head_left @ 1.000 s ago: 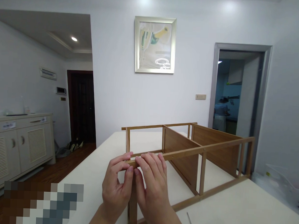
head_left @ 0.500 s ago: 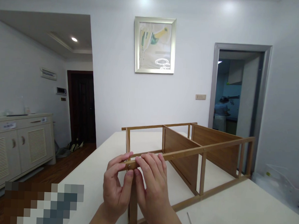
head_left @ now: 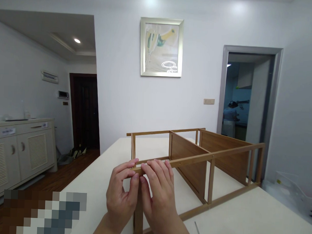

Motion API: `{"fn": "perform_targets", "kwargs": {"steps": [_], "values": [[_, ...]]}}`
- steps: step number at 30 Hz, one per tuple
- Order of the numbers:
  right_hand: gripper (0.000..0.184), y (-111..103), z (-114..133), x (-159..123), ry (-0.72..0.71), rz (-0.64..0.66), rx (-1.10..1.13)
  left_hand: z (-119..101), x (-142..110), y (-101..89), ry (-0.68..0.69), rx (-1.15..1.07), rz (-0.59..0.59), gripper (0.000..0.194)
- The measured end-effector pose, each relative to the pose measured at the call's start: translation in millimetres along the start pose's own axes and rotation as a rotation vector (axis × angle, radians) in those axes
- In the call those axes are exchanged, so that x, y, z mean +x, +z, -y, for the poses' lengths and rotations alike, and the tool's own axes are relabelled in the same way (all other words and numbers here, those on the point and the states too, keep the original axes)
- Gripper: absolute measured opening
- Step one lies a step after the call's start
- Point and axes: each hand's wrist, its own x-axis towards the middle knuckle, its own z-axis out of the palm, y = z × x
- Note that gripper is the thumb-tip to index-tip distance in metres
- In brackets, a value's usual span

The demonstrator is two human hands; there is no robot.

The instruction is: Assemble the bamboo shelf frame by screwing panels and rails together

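Note:
A brown wooden shelf rack (head_left: 189,160) lies on its side on a white table (head_left: 244,217). My right hand (head_left: 160,191) grips its upper front rail near the left end, fingers over the top and thumb below. Beside it, my left hand (head_left: 123,189) pinches the end of the same rail between thumb and fingers. The left thumb tip covers the spot at the corner joint, so any fastener there is hidden. A thin metal rod (head_left: 198,232), perhaps a hex key, lies on the table to the right of my right forearm.
Two brown shelf panels stand upright within the rack, one mid-length and one panel (head_left: 225,154) near the right end. A clear plastic bag or box (head_left: 284,191) is beyond the table's right edge. A cream cabinet (head_left: 22,149) stands left. Through the doorway is a person (head_left: 230,116).
My left thumb and forefinger have shifted slightly along the rail end and now cover the round bolt head that showed between them. My right hand and the rack keep their places.

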Motion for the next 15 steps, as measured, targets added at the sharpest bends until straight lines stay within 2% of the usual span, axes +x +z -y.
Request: {"fn": "perform_targets", "kwargs": {"steps": [9,15], "values": [[0.033,-0.4,0.8,0.6,0.004,0.006,0.009,-2.7,3.9,-6.5,0.149,0.175,0.064,0.030],[0.032,-0.6,0.5,-0.1,-0.001,-0.002,0.003,2.6,-0.5,-1.9,0.062,-0.065,-0.011,0.032]]}}
